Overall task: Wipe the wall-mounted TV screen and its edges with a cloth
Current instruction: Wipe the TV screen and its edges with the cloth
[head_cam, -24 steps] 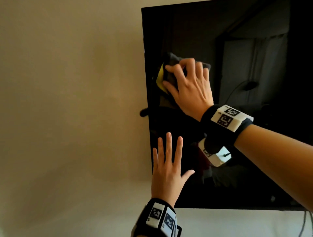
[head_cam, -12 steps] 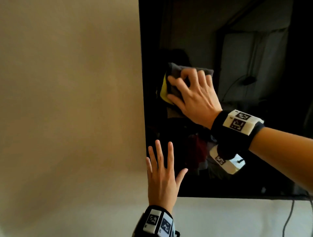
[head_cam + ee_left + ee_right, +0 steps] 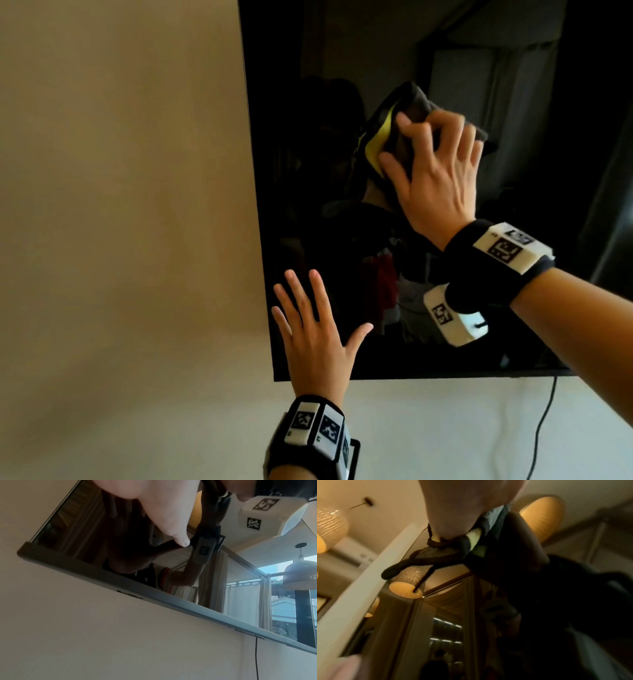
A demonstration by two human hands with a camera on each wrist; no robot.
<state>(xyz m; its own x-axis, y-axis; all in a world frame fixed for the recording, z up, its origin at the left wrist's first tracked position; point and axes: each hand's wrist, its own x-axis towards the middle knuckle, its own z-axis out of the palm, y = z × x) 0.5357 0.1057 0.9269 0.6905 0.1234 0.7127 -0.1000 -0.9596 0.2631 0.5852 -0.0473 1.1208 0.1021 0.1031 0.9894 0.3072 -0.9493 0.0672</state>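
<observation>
So the right hand (image 3: 442, 178) has slid the cloth (image 3: 404, 113) rightward across the TV screen (image 3: 308, 171) since a second ago; it was close to the left edge then, now it sits further in, roughly upper-middle of what I can see in the head view; the left hand (image 3: 315, 335) has barely budged, same lower-left corner spot.

Right hand first: the fingers (image 3: 421, 132) are curled and bunched over the cloth, thumb (image 3: 394, 171) hooked on its lower side, so they're clamped on it and pushing it onto the glass; the cloth is dark grey with a bright yellow fold (image 3: 376, 144) poking out on the left side. On the right wrist cam I get the same cloth (image 3: 436, 555) squashed under the palm against the screen, a bit blurry.

Left hand is flat on the screen near the bottom-left corner; fingers straight and spread apart, thumb out to the right, holding nothing. The left wrist cam shows the thumb tip (image 3: 181, 540) touching the glass just above the bottom bezel (image 3: 154, 588).

TV hangs on a beige wall (image 3: 120, 205); a thin black cable (image 3: 541, 428) dangles below the bottom edge on the right.
</observation>
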